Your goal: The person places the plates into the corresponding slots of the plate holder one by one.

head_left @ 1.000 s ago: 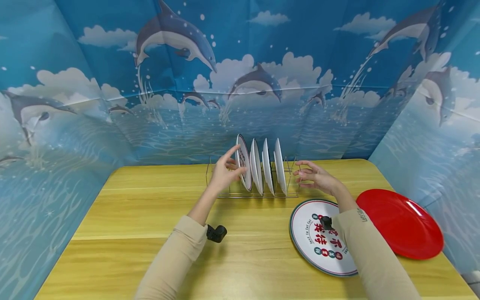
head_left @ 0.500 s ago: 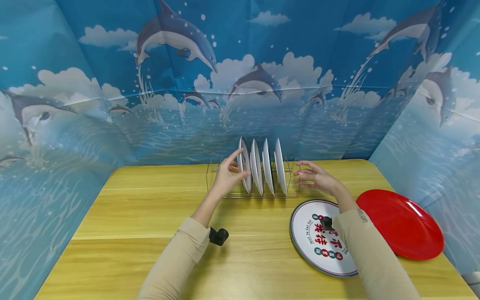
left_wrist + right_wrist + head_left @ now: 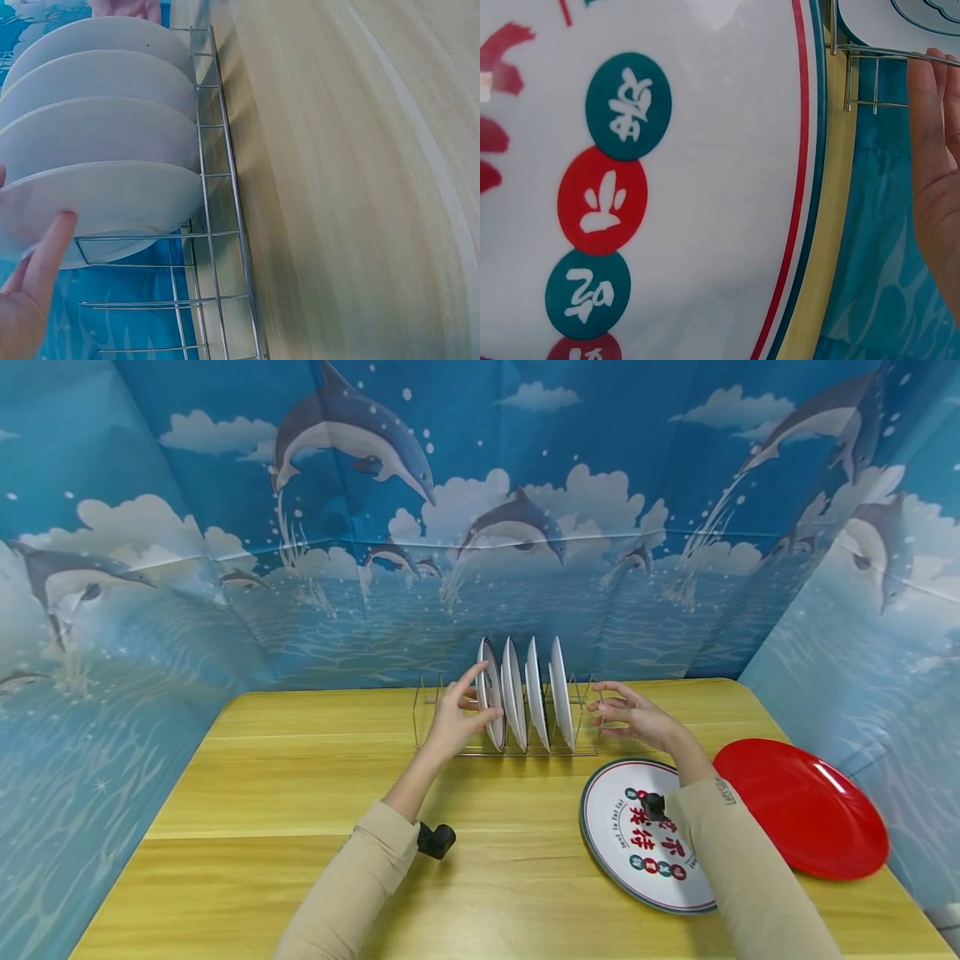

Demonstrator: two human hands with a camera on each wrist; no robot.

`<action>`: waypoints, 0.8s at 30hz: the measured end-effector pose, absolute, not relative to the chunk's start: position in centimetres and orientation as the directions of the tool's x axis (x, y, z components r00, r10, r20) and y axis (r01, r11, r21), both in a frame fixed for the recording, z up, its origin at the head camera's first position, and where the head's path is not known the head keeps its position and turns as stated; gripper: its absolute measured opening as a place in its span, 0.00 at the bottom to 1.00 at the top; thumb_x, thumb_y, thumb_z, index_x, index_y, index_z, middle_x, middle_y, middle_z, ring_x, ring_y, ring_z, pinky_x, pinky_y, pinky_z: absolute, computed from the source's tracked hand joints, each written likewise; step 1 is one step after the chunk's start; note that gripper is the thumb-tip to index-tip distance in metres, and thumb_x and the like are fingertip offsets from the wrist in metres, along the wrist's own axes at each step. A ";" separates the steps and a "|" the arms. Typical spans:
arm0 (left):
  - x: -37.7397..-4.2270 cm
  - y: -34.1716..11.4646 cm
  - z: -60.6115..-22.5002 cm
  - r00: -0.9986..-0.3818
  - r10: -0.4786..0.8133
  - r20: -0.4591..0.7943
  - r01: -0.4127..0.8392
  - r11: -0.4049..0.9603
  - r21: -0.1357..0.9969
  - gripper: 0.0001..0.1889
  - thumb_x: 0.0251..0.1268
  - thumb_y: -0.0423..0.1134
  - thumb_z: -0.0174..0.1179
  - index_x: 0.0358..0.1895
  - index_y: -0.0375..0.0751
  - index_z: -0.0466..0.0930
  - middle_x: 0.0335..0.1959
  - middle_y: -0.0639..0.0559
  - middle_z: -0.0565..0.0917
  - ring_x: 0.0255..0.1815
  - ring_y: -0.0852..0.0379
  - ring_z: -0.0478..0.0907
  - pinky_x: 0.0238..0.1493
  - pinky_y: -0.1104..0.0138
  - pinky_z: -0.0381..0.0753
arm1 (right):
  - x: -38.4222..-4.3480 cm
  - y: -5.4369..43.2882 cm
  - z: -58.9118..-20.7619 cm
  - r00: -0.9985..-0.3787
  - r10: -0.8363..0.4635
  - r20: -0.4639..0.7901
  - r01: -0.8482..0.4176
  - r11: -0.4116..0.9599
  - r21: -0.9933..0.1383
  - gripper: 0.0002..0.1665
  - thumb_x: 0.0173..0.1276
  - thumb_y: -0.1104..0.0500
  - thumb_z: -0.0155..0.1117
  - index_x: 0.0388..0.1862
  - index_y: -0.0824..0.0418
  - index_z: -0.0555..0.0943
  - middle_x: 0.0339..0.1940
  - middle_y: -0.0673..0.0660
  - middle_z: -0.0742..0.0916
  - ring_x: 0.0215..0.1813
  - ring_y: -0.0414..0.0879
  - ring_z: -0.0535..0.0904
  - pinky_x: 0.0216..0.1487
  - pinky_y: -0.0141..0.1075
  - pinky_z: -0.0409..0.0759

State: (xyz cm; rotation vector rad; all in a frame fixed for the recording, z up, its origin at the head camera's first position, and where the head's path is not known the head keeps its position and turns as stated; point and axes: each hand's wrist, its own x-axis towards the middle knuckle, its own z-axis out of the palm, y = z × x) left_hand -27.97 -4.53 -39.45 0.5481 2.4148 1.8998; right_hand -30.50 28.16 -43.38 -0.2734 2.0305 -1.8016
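Observation:
A wire dish rack (image 3: 465, 752) stands at the back of the table with several white plates upright in it. My left hand (image 3: 450, 722) holds the leftmost plate (image 3: 491, 689) by its rim. The thumb (image 3: 56, 240) lies against this plate's pale underside in the left wrist view; the other fingers are mostly out of that view. My right hand (image 3: 633, 718) is at the rack's right end, its fingers loosely bent. In the right wrist view, fingertips (image 3: 922, 71) meet the rack's top wire; any grip is unclear.
A white plate with red lettering (image 3: 611, 843) lies flat under my right forearm. To its right is a large red plate (image 3: 810, 810). A dolphin-print backdrop (image 3: 480, 593) rises behind and beside the wooden table (image 3: 262, 810).
My left hand and the leftmost plate have shifted slightly right and down, and the plate stands more upright in the rack. The right hand has stayed in place.

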 end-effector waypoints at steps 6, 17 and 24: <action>-27.7 -4.6 -40.1 -0.942 0.265 0.209 0.273 0.234 0.933 0.38 0.59 0.37 0.62 0.71 0.60 0.53 0.54 0.38 0.66 0.52 0.41 0.72 0.39 0.59 0.83 | -30.3 28.1 -43.3 -0.897 -0.412 -0.158 0.099 0.161 -0.982 0.22 0.71 0.54 0.50 0.62 0.48 0.60 0.56 0.60 0.73 0.57 0.61 0.70 0.62 0.56 0.65; -23.7 -3.1 -43.0 -0.878 0.010 0.478 0.472 0.169 0.865 0.31 0.57 0.36 0.62 0.64 0.42 0.63 0.46 0.33 0.69 0.46 0.37 0.69 0.41 0.48 0.79 | -28.1 28.1 -41.8 -0.927 -0.363 -0.098 -0.002 0.267 -0.964 0.37 0.74 0.53 0.44 0.73 0.57 0.41 0.64 0.74 0.62 0.62 0.69 0.63 0.63 0.57 0.61; -20.0 -1.1 -42.9 -0.928 0.011 0.373 0.373 -0.011 0.928 0.25 0.53 0.26 0.61 0.56 0.29 0.66 0.39 0.36 0.72 0.42 0.41 0.70 0.40 0.65 0.80 | -23.7 29.9 -39.9 -0.956 -0.290 -0.043 -0.021 0.216 -0.976 0.38 0.72 0.53 0.48 0.73 0.50 0.42 0.58 0.56 0.71 0.54 0.45 0.76 0.55 0.40 0.76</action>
